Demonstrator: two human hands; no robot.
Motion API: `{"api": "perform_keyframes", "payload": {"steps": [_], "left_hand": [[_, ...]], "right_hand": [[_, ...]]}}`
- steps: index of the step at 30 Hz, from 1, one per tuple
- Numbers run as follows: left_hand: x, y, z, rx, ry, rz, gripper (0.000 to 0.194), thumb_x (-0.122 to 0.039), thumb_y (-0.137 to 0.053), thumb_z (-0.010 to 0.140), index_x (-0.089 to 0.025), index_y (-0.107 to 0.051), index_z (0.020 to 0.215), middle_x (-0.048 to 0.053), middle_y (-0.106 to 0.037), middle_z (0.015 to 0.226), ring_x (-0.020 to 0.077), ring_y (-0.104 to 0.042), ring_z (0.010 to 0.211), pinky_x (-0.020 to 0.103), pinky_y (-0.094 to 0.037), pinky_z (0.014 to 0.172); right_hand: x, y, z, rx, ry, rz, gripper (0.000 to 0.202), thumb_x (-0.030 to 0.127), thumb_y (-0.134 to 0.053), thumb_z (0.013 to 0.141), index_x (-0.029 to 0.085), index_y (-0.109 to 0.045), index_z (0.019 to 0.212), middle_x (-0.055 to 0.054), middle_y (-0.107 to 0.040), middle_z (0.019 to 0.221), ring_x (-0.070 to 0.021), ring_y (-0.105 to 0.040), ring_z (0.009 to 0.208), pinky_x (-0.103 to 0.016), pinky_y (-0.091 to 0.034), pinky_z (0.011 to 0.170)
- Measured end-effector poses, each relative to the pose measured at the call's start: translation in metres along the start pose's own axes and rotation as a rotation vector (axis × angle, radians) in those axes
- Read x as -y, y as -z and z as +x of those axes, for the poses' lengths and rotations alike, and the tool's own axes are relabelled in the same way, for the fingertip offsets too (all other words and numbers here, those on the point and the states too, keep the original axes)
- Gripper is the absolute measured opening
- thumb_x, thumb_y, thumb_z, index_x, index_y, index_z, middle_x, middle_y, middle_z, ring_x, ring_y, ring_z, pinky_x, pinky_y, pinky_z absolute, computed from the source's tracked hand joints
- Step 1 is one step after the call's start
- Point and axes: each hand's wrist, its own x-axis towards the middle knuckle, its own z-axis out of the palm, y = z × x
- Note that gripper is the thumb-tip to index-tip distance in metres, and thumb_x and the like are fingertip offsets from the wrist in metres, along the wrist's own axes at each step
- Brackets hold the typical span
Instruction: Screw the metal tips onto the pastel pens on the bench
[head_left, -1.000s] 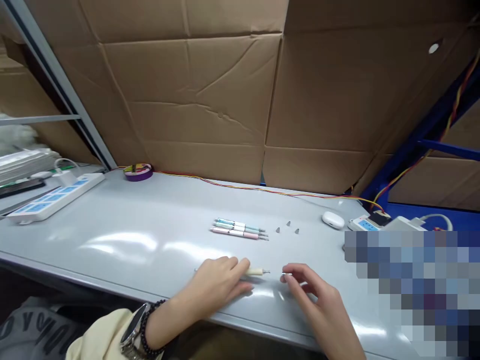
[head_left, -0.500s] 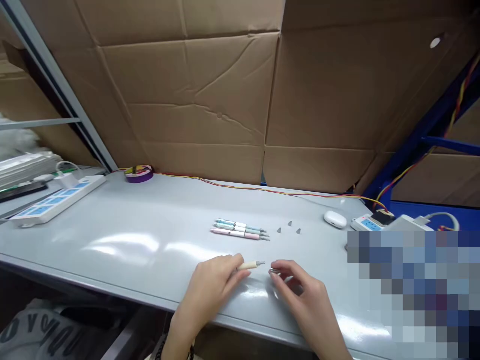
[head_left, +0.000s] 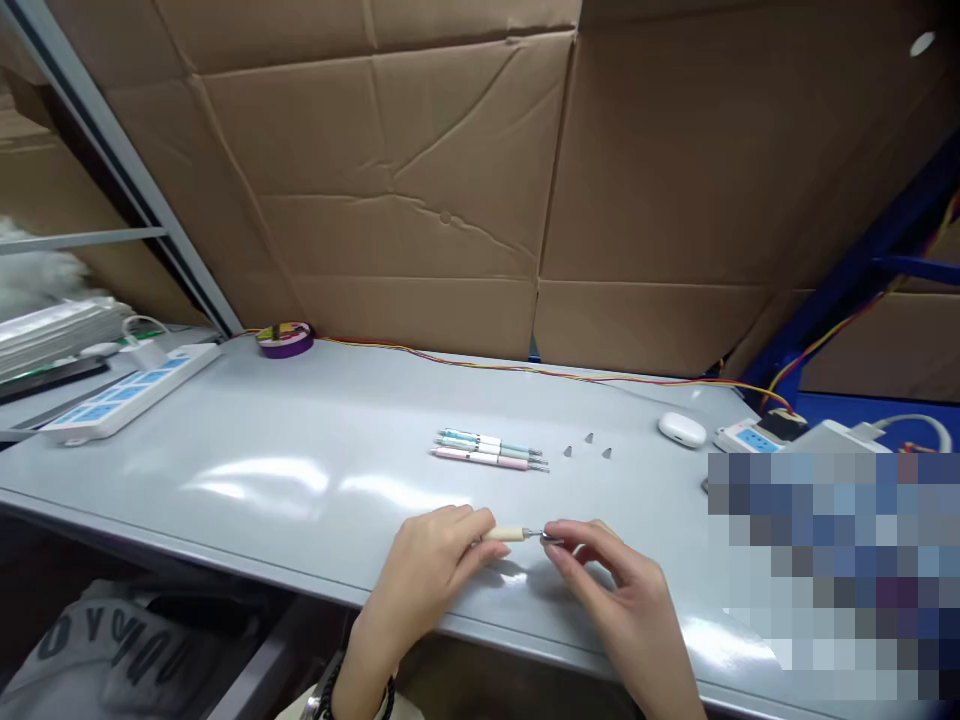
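Observation:
My left hand (head_left: 439,555) is closed around a cream pen (head_left: 506,534), whose thin metal end points right. Most of its barrel is hidden in my fingers. Between the thumb and fingertips of my right hand (head_left: 611,575) is a small shiny metal pen tip (head_left: 551,538). It meets the end of the pen; whether it sits over it I cannot tell. Beyond my hands lie three pens side by side, the front one a pink and white pen (head_left: 487,458). To their right stand three small grey cone-shaped tips, one of them the grey tip (head_left: 568,452).
A white earphone case (head_left: 682,430) lies at the right, near a power strip (head_left: 750,438). Another power strip (head_left: 135,395) and a purple tape roll (head_left: 285,341) are at the left. Red and yellow wires (head_left: 465,364) run along the table's back edge, before a cardboard wall (head_left: 450,150).
The gap between the pen's metal end and the small tip in my right hand has closed; they now meet. The whole view has shifted slightly.

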Motion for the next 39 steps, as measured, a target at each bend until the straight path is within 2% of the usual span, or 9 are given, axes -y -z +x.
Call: {"api": "perform_keyframes", "payload": {"steps": [6, 11, 13, 16, 21, 29, 35, 39], "left_hand": [[-0.001, 0.003, 0.001, -0.022, 0.036, -0.097, 0.031, -0.042, -0.037, 0.093, -0.021, -0.055, 0.078, -0.002, -0.055, 0.069, 0.0142, -0.051, 0.065, 0.022, -0.035, 0.058], [0.000, 0.004, -0.001, -0.011, -0.001, -0.187, 0.022, -0.037, -0.040, 0.092, -0.027, -0.060, 0.095, -0.001, -0.063, 0.081, 0.0157, -0.056, 0.074, 0.023, -0.040, 0.068], [0.000, 0.004, -0.001, -0.014, 0.021, -0.205, 0.020, -0.037, -0.043, 0.091, -0.027, -0.058, 0.098, -0.002, -0.063, 0.079, 0.0156, -0.056, 0.071, 0.023, -0.041, 0.066], [0.001, 0.004, -0.002, -0.015, 0.050, -0.216, 0.019, -0.038, -0.044, 0.090, -0.024, -0.056, 0.092, -0.003, -0.059, 0.070, 0.0143, -0.054, 0.063, 0.022, -0.040, 0.058], [0.002, 0.003, -0.003, -0.012, 0.013, -0.243, 0.020, -0.038, -0.044, 0.091, -0.023, -0.056, 0.088, -0.003, -0.061, 0.077, 0.0138, -0.055, 0.068, 0.021, -0.040, 0.061], [0.003, 0.002, -0.003, -0.006, 0.003, -0.201, 0.022, -0.039, -0.043, 0.091, -0.023, -0.058, 0.087, -0.001, -0.061, 0.077, 0.0149, -0.055, 0.070, 0.022, -0.042, 0.064], [0.002, 0.003, -0.003, -0.003, 0.009, -0.166, 0.025, -0.039, -0.040, 0.092, -0.022, -0.058, 0.086, -0.001, -0.060, 0.074, 0.0155, -0.055, 0.067, 0.022, -0.042, 0.061], [0.002, 0.002, -0.003, 0.004, -0.002, -0.181, 0.025, -0.039, -0.041, 0.092, -0.022, -0.058, 0.087, -0.001, -0.061, 0.075, 0.0155, -0.056, 0.069, 0.022, -0.042, 0.063]], "right_hand": [[0.002, -0.005, -0.001, -0.016, 0.132, -0.023, 0.015, 0.022, -0.054, 0.085, 0.023, -0.066, 0.093, -0.004, -0.066, 0.083, -0.0165, -0.060, 0.072, -0.025, -0.051, 0.061], [0.004, -0.005, 0.000, 0.018, 0.083, -0.015, 0.016, 0.027, -0.052, 0.086, 0.021, -0.065, 0.093, -0.006, -0.066, 0.083, -0.0179, -0.061, 0.076, -0.024, -0.051, 0.061], [0.005, -0.005, 0.000, 0.025, 0.059, -0.017, 0.016, 0.029, -0.051, 0.086, 0.021, -0.064, 0.091, -0.005, -0.066, 0.083, -0.0176, -0.061, 0.074, -0.024, -0.051, 0.061], [0.009, -0.005, 0.001, 0.047, 0.037, 0.007, 0.013, 0.029, -0.053, 0.084, 0.021, -0.062, 0.086, -0.003, -0.067, 0.080, -0.0162, -0.061, 0.071, -0.023, -0.051, 0.065], [0.012, -0.006, 0.001, 0.052, -0.013, 0.082, 0.014, 0.032, -0.051, 0.085, 0.021, -0.061, 0.085, -0.001, -0.067, 0.079, -0.0151, -0.063, 0.071, -0.021, -0.051, 0.066], [0.005, -0.004, 0.002, 0.126, 0.000, 0.004, 0.018, 0.029, -0.048, 0.088, 0.022, -0.064, 0.088, -0.002, -0.066, 0.085, -0.0159, -0.061, 0.075, -0.022, -0.048, 0.062], [0.003, -0.006, 0.003, 0.205, 0.044, -0.139, 0.018, 0.027, -0.040, 0.092, 0.023, -0.056, 0.087, 0.001, -0.061, 0.075, -0.0139, -0.058, 0.067, -0.022, -0.046, 0.061], [0.001, -0.008, 0.004, 0.226, 0.076, -0.201, 0.026, 0.032, -0.033, 0.094, 0.022, -0.050, 0.077, 0.001, -0.055, 0.068, -0.0142, -0.053, 0.061, -0.024, -0.043, 0.056]]}}
